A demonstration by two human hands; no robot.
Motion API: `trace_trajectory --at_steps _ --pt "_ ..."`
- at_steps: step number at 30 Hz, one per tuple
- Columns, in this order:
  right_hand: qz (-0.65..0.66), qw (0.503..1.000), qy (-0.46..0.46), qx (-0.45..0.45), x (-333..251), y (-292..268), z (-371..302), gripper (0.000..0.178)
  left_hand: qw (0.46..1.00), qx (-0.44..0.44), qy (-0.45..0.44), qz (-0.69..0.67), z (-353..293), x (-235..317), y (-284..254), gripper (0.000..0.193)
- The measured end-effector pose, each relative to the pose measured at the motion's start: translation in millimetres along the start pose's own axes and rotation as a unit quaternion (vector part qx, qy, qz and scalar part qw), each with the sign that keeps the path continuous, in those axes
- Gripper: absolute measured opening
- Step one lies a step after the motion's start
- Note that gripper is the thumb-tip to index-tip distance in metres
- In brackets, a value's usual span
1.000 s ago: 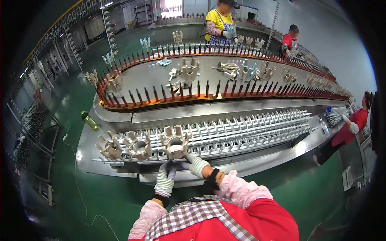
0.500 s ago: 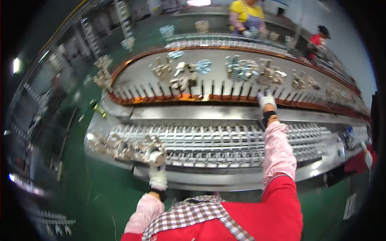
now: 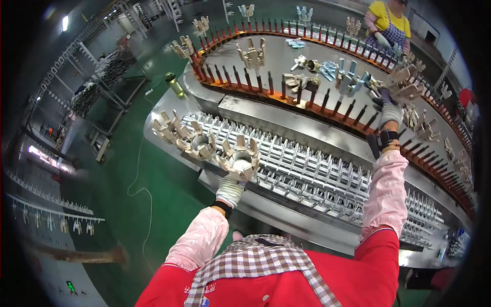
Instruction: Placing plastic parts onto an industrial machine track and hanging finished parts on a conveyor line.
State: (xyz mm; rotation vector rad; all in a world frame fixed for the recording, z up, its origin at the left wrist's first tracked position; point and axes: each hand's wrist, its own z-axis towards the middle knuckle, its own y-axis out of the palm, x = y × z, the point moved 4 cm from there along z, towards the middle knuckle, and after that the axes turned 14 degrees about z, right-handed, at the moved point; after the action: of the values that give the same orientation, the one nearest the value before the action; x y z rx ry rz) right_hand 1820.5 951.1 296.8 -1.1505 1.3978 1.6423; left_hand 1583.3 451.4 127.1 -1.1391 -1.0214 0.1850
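My left hand [image 3: 230, 191], in a white knit glove, is closed at the base of a pronged metal cup [image 3: 241, 162] with several upright prongs around a round opening. Beside that cup, at the bench's left end, stand more pronged cups [image 3: 199, 145]. My right arm stretches across to the looped conveyor, where the gloved right hand [image 3: 388, 110] has its fingers closed at a tan pronged metal piece [image 3: 404, 84]. The hand itself partly hides that grip. Close to it on the conveyor's inner plate sits a bluish pronged piece [image 3: 350, 82].
Dark upright pins [image 3: 258, 82] line the orange-edged conveyor track. In front of it, rows of silvery metal parts [image 3: 302, 169] fill the bench. Loose pieces [image 3: 302, 79] lie on the inner plate. A green bottle [image 3: 174, 84] stands at the left corner. Across the conveyor works another person [image 3: 388, 25].
The whole view has turned. My right hand has gone from the conveyor's near pins to a pronged piece farther in. The left hand stays at its cup.
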Motion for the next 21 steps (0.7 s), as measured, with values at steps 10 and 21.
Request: trace_trajectory --at_steps 10,21 --pt "-0.023 0.979 -0.021 -0.199 26 38 -234 0.030 0.984 -0.073 0.050 0.158 13 2 -7 0.036" --pt "-0.244 0.954 -0.044 -0.167 145 38 -354 0.030 0.985 0.017 0.174 0.015 31 -17 19 0.023"
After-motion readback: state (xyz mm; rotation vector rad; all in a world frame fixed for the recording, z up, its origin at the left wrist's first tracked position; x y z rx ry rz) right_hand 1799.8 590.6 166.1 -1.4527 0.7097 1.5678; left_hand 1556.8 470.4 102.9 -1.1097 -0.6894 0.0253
